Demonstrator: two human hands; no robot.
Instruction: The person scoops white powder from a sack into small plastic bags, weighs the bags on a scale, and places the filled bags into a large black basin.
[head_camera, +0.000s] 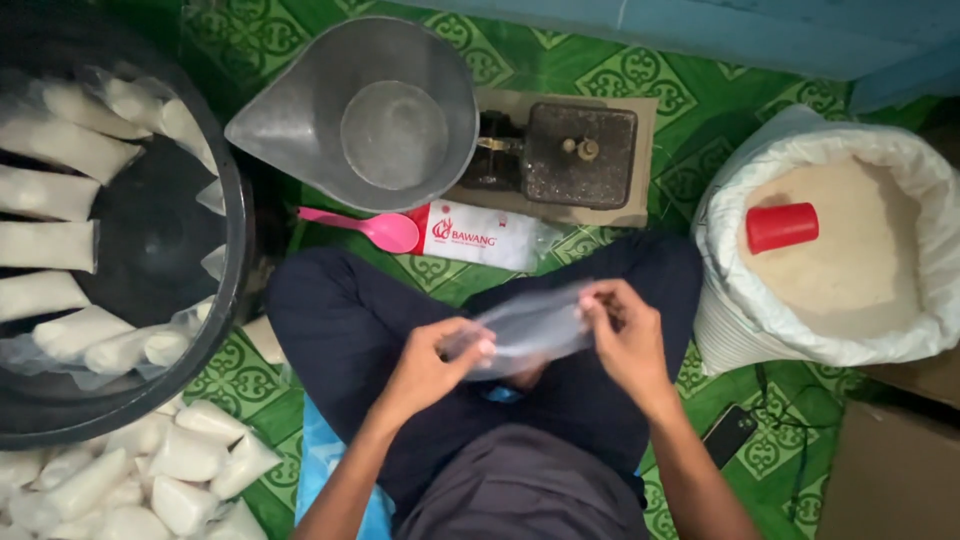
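Both hands hold a small clear plastic bag (535, 325) over my crossed legs. My left hand (432, 362) pinches its left end and my right hand (622, 335) pinches its right end, so the bag stretches between them. The bag looks empty. Ahead of my knees stands a grey metal scale pan (365, 105) on a dark weighing scale (570, 155). A pink plastic spoon (375, 228) and a white and red packet (480, 235) lie on the floor in front of it.
At right is an open white sack of white grain (840, 250) with a red cup (782, 226) lying on it. At left a black basin (150, 240) holds several filled bags; more filled bags (160, 470) are piled below. A dark phone (728, 434) lies on the green patterned mat.
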